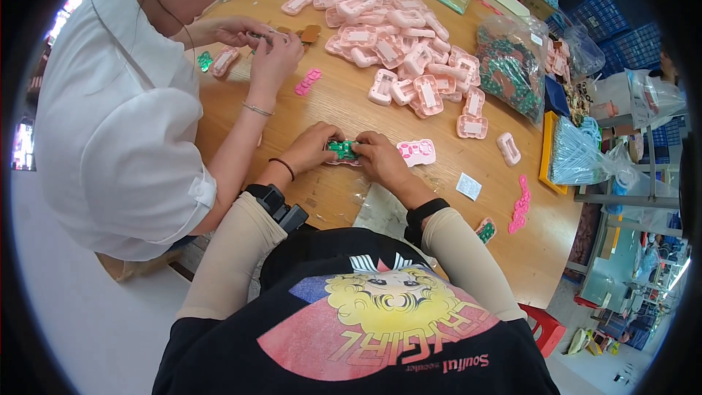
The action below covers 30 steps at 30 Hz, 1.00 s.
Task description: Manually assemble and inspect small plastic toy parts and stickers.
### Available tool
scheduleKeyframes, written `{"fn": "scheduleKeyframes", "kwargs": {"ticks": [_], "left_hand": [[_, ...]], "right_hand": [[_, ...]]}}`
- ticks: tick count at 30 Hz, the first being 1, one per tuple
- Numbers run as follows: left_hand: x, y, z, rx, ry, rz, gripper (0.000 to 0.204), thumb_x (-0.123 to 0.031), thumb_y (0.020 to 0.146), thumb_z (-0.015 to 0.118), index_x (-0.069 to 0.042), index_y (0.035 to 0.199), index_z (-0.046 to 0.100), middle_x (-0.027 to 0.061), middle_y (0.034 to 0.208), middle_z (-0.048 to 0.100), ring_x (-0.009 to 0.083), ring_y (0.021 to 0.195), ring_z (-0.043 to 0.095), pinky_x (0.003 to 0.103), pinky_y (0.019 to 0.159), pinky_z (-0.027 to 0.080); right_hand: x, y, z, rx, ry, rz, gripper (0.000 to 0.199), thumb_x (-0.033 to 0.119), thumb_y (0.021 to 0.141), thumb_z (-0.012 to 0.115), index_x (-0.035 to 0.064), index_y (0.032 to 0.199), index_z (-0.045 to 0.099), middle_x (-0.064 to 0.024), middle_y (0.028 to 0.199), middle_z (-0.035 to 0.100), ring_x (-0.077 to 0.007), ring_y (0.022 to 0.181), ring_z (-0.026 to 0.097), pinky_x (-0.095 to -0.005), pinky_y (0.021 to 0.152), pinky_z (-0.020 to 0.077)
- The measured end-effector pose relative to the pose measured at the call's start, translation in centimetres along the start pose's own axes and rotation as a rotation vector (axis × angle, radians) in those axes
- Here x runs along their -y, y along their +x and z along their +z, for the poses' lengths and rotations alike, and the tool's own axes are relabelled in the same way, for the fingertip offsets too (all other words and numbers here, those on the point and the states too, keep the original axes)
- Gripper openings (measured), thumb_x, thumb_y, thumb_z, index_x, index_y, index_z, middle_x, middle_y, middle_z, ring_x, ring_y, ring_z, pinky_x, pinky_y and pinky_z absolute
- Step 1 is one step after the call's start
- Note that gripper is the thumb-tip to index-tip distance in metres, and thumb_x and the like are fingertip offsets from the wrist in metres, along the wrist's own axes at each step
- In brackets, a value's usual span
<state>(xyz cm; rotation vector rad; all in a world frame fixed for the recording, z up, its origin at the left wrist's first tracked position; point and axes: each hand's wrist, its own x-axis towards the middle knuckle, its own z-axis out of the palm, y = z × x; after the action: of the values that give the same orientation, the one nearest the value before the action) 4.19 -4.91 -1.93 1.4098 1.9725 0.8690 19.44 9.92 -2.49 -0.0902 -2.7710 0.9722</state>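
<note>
A small green circuit board (341, 149) sits in a pink plastic shell (344, 160) on the round wooden table (344, 102), near its front edge. The left hand (313, 146) and right hand (379, 156) curl closed around it from either side, fingertips pinching. A second pink shell (416, 151) lies just beside the right hand.

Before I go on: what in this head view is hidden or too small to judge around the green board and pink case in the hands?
- Green board: mostly covered by the left hand and right hand; its seating is unclear.
- Pink case under it: only a sliver shows below the fingers.
- Pink shell beside the right hand: its inner details are too small.
- Bag of green parts: glare blurs the contents.
</note>
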Motion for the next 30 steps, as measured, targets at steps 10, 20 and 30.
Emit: {"fn": "scheduleKeyframes", "kwargs": {"ticks": [10,20,30], "left_hand": [[-0.1,0.4,1.0,-0.080,0.169,0.020,0.037,-0.006,0.062,0.070,-0.004,0.096,0.056,0.0131,0.094,0.056,0.0296,0.093,0.053,0.036,0.083,0.044],[0.6,-0.1,1.5,-0.078,0.071,-0.004,0.036,-0.012,0.064,0.072,-0.008,0.097,0.057,0.0130,0.096,0.055,0.0311,0.096,0.051,0.038,0.086,0.042],[2.5,0.2,2.8,-0.310,-0.172,-0.276,0.022,-0.005,0.070,0.069,-0.002,0.091,0.060,0.0120,0.087,0.059,0.0222,0.081,0.060,0.031,0.069,0.048]], "right_hand": [[0.1,0.1,-0.1,-0.002,0.009,0.004,0.024,0.005,0.073,0.063,0.0025,0.096,0.064,-0.0142,0.102,0.058,-0.0317,0.092,0.056,-0.0364,0.079,0.0468],[0.4,-0.1,-0.2,-0.016,0.013,-0.003,0.021,0.004,0.072,0.061,0.0044,0.093,0.064,-0.0124,0.100,0.057,-0.0316,0.093,0.054,-0.0368,0.079,0.0462],[0.7,0.2,-0.2,0.000,-0.015,-0.009,0.021,0.005,0.073,0.060,0.0043,0.094,0.063,-0.0117,0.101,0.057,-0.0305,0.093,0.054,-0.0369,0.078,0.0468]]}}
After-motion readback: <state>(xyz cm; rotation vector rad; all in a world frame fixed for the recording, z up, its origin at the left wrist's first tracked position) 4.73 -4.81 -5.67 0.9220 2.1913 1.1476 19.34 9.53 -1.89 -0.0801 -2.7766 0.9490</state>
